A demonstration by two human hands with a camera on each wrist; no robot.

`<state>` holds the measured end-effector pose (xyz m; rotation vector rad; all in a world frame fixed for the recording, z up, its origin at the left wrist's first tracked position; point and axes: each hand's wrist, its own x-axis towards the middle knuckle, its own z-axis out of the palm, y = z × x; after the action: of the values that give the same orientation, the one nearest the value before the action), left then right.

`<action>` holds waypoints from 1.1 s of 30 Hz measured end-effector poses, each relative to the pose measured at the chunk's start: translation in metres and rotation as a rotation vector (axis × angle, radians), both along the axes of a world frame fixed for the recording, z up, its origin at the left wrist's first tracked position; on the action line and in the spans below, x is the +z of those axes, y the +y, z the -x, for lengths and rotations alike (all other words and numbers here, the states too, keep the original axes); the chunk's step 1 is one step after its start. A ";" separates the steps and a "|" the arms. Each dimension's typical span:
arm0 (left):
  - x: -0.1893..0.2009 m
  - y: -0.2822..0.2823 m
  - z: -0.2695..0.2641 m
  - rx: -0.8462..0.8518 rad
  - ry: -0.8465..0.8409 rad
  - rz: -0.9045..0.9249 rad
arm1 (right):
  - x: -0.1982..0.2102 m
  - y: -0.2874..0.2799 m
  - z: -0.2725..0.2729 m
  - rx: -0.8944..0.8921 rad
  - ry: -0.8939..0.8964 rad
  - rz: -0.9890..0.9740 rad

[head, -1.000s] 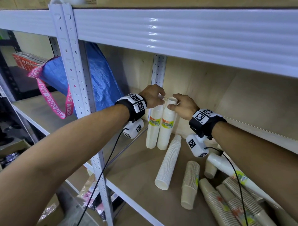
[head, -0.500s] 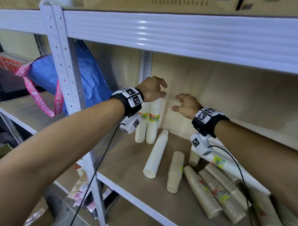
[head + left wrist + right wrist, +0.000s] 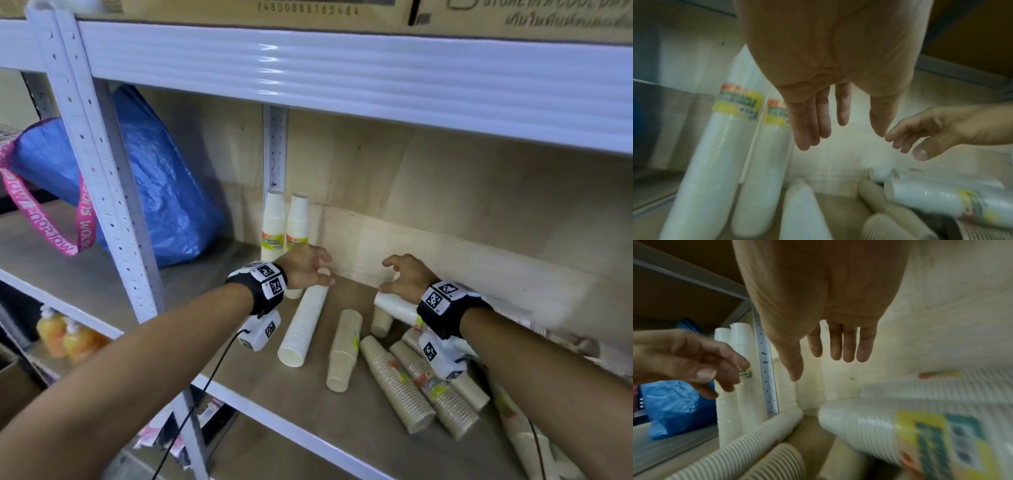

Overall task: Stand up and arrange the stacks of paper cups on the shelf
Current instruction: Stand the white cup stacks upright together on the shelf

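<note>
While both hands hover empty, head view: L hand [image 3: 303,265] over lying white stack [image 3: 301,325], R hand [image 3: 409,277] by wrapped stack [image 3: 394,305]; carton no. 2400888165484. Wrist views: fingers loose, two upright stacks [image 3: 735,146], labels blurred.

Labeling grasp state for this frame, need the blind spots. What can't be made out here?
- Head view: whether the left hand touches the lying white stack; the hand covers its far end.
- Head view: the wrapped stack under the right hand is mostly hidden by wrist and band.
- Right wrist view: label print on that stack is motion-blurred, unreadable.
- Head view: the right end of the shelf is blurred and covered by the forearm; stack count there unknown.
</note>
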<state>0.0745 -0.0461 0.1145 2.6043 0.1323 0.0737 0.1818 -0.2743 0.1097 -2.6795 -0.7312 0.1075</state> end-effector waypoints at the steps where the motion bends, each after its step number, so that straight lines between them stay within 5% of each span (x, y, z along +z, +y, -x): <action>1: -0.011 0.001 -0.001 0.001 0.028 0.011 | -0.007 -0.006 -0.001 -0.012 0.014 0.008; 16: -0.095 0.013 0.000 0.126 0.303 -0.008 | -0.058 -0.029 0.003 -0.060 -0.216 0.320; 21: -0.097 0.012 0.004 0.181 0.365 0.170 | -0.062 -0.026 0.007 -0.084 -0.315 0.414; 33: -0.090 0.008 0.012 0.212 0.382 0.230 | -0.045 -0.024 0.015 -0.139 -0.284 0.368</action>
<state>0.0623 -0.0380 0.0244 2.3385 0.5209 -0.3452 0.1672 -0.2986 0.0651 -3.1317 -0.6545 -0.1981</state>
